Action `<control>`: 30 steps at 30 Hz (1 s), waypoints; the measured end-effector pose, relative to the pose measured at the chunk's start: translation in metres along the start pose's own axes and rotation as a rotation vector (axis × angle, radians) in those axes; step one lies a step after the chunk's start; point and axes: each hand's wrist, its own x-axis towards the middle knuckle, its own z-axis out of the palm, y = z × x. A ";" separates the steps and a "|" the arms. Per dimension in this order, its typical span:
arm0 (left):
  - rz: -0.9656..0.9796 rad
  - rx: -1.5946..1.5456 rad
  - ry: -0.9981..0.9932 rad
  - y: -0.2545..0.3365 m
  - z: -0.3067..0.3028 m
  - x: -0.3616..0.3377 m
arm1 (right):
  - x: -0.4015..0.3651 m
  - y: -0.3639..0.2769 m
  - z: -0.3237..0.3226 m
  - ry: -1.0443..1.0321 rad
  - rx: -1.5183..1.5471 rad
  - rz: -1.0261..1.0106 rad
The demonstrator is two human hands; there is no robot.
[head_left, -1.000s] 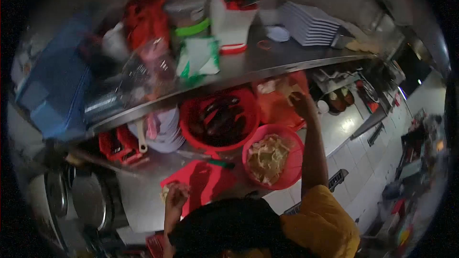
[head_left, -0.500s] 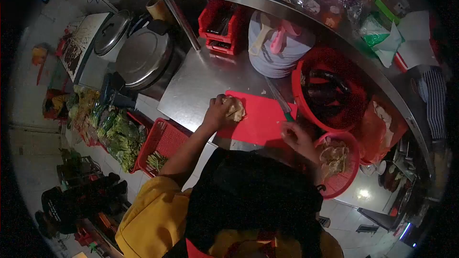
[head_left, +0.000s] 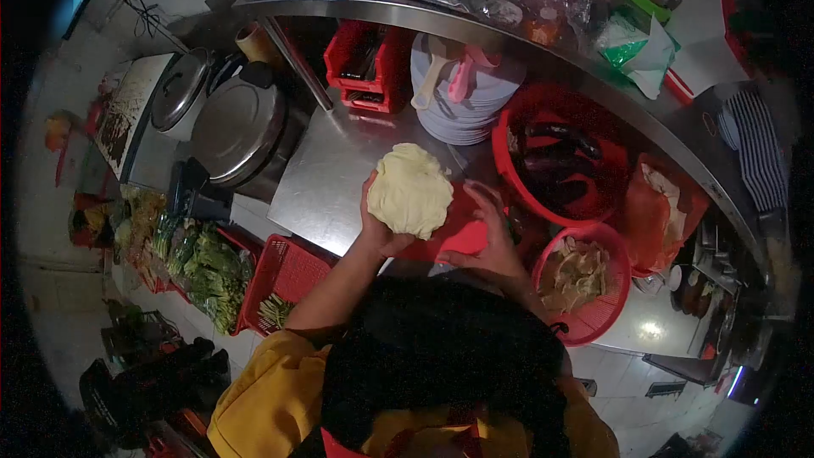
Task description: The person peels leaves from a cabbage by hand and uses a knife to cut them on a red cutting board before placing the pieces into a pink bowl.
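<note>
The hands (head_left: 495, 248) are bare, the loose sleeves (head_left: 261, 386) yellow, and the garment (head_left: 441, 356) between them black.

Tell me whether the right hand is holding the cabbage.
No, the left hand holds the cabbage, and the right hand is open beside it.

On the left, I see that a hand can pass over the steel counter (head_left: 326, 178), between the cabbage (head_left: 411, 191) and the post (head_left: 297, 64). At the far side, the bins (head_left: 360, 64) and the plates (head_left: 475, 106) block the way, and the shelf (head_left: 407, 17) limits lifting there. On the right, the tub (head_left: 506, 165) and, nearer, the basket (head_left: 623, 288) leave the right hand (head_left: 492, 242) little sideways room.
</note>
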 end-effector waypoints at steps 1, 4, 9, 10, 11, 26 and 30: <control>-0.037 -0.019 -0.038 -0.004 0.005 0.002 | 0.000 0.002 0.000 0.008 -0.001 0.001; -0.090 -0.039 -0.110 -0.019 0.021 0.003 | 0.002 0.007 -0.001 0.155 -0.050 -0.181; -0.154 0.251 0.020 -0.039 0.030 -0.001 | 0.007 0.010 -0.015 0.208 -0.265 -0.348; -0.161 0.250 0.015 -0.042 0.033 -0.004 | 0.007 0.015 -0.019 0.128 -0.366 -0.389; -0.139 0.463 -0.024 -0.046 0.036 -0.007 | 0.005 0.005 -0.017 0.219 -0.202 -0.294; 0.171 1.051 -0.010 -0.051 0.012 0.016 | -0.026 0.043 0.012 0.351 0.371 0.215; 0.262 1.161 0.033 -0.054 0.005 0.017 | -0.031 0.055 0.011 0.269 -0.047 0.165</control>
